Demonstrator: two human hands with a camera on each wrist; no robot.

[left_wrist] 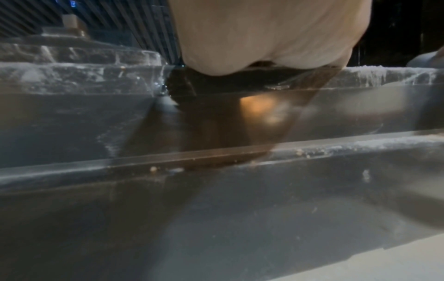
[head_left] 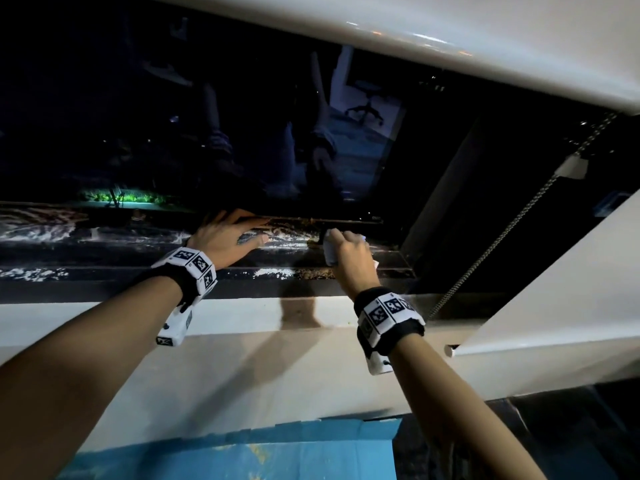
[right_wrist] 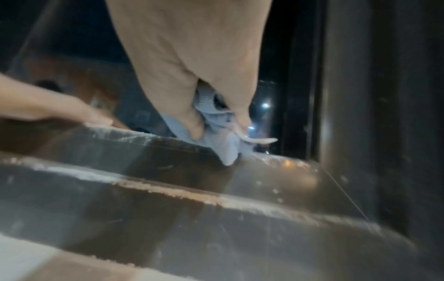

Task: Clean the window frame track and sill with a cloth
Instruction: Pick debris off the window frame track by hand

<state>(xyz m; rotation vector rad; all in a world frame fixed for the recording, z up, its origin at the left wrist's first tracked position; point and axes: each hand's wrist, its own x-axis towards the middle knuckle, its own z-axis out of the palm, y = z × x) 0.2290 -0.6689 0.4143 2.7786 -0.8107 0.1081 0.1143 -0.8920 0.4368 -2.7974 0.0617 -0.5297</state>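
Note:
The dark window track (head_left: pixel 294 251) runs left to right below the black glass, streaked with white dust and brown grit. My right hand (head_left: pixel 349 247) grips a bunched pale blue cloth (head_left: pixel 329 251) and presses it onto the track's upper ledge near the right corner. In the right wrist view the cloth (right_wrist: pixel 223 144) hangs between my thumb and fingers over the dusty ledge (right_wrist: pixel 168 192). My left hand (head_left: pixel 225 237) lies flat with straight fingers on the track, left of the cloth. The left wrist view shows only its palm (left_wrist: pixel 264 38) above the dusty rail (left_wrist: pixel 216 152).
A white sill (head_left: pixel 242 317) runs in front of the track. The dark side frame (head_left: pixel 446 209) closes the track on the right, with a bead chain (head_left: pixel 502 237) hanging beside it. A white blind (head_left: pixel 450 36) hangs above. Blue sheeting (head_left: pixel 242 452) lies below.

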